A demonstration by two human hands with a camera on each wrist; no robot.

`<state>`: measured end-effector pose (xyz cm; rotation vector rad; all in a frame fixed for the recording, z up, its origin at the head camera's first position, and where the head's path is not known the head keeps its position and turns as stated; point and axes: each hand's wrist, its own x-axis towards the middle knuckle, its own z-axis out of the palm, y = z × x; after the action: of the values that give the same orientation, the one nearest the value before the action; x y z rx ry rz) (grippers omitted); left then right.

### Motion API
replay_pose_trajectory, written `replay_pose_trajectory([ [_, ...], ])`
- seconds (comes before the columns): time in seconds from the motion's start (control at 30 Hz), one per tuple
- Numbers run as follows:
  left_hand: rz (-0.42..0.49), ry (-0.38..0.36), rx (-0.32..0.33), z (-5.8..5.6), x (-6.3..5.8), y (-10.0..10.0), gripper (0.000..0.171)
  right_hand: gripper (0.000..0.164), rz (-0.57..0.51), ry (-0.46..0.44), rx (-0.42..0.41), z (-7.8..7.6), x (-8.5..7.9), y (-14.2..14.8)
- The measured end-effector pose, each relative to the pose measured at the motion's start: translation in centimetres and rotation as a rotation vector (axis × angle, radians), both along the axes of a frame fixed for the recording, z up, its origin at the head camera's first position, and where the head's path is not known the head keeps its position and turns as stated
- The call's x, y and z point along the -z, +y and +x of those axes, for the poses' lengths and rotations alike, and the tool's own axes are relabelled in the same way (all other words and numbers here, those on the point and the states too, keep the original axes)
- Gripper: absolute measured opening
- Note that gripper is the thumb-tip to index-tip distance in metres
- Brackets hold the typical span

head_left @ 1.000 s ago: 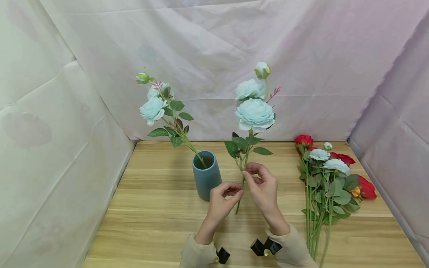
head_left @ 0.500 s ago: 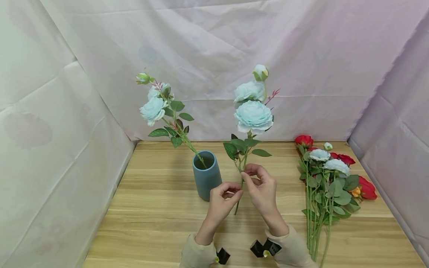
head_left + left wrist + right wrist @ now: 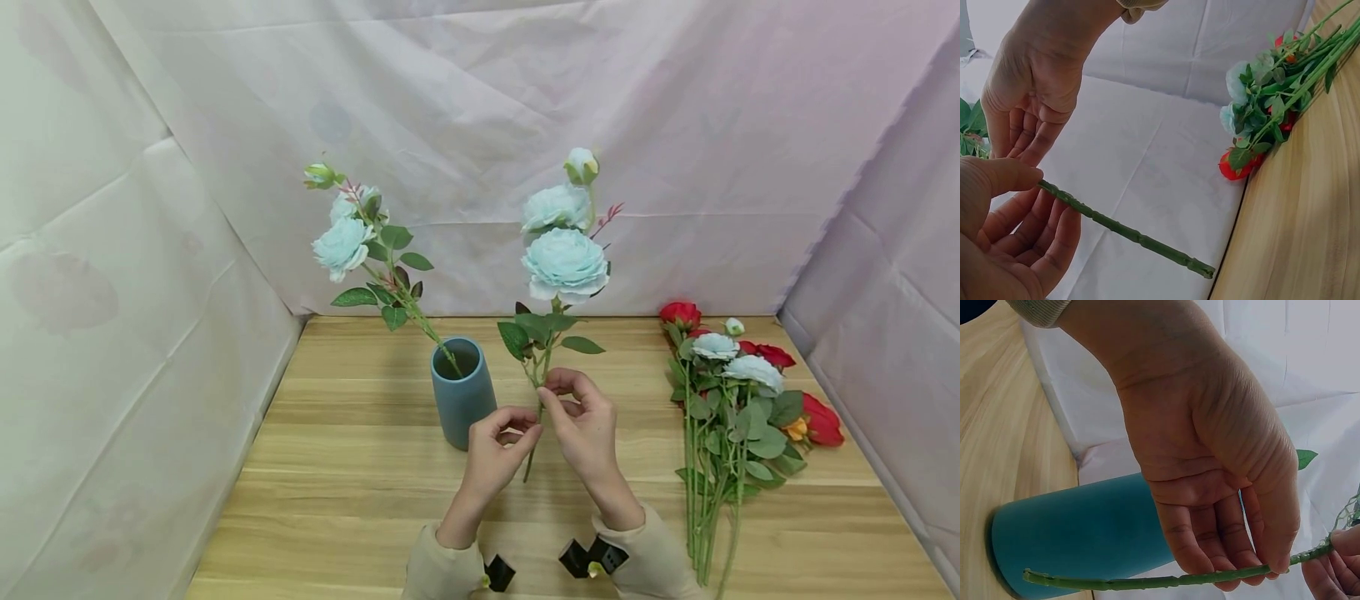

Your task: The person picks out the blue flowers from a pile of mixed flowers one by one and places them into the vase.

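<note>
An artificial flower stem with pale blue peony-like blooms (image 3: 566, 265), a bud and green leaves stands nearly upright between both hands. My right hand (image 3: 587, 427) pinches its stem just under the leaves. Lower down, my left hand (image 3: 497, 454) pinches the same stem between thumb and fingers. In the left wrist view, the bare green stem end (image 3: 1132, 234) sticks out past the left fingers. To the left of the hands stands a blue-grey vase (image 3: 463, 408). One similar pale blue flower (image 3: 343, 247) leans leftward out of it.
On the right of the wooden table (image 3: 337, 500) lies a bunch of artificial flowers, with red blooms (image 3: 821, 419), pale blue blooms (image 3: 753, 372) and long green stems. Pale cloth walls (image 3: 465, 108) enclose the table at the back and both sides.
The held flower has sunk slightly and drifted a little left. My right hand has shifted slightly down and left with it. My left hand, the vase and the lying flowers look nearly unchanged.
</note>
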<state>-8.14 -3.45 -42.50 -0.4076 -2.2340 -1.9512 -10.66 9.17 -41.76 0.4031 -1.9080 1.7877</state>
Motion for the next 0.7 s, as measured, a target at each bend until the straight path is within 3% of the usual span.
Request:
replay_pose_trajectory([
  [0.23,-0.033,0.076,-0.027,0.1,0.2,0.2,0.008,0.015,0.011,-0.016,0.005,0.8,-1.8,-0.3],
  [0.5,-0.033,0.157,-0.059,0.2,0.4,0.3,0.007,0.017,0.003,-0.004,-0.008,0.0,0.1,-0.1],
  [0.7,-0.031,0.182,-0.074,0.2,0.4,0.2,0.009,0.017,0.009,-0.001,-0.017,0.1,-0.1,-0.1],
])
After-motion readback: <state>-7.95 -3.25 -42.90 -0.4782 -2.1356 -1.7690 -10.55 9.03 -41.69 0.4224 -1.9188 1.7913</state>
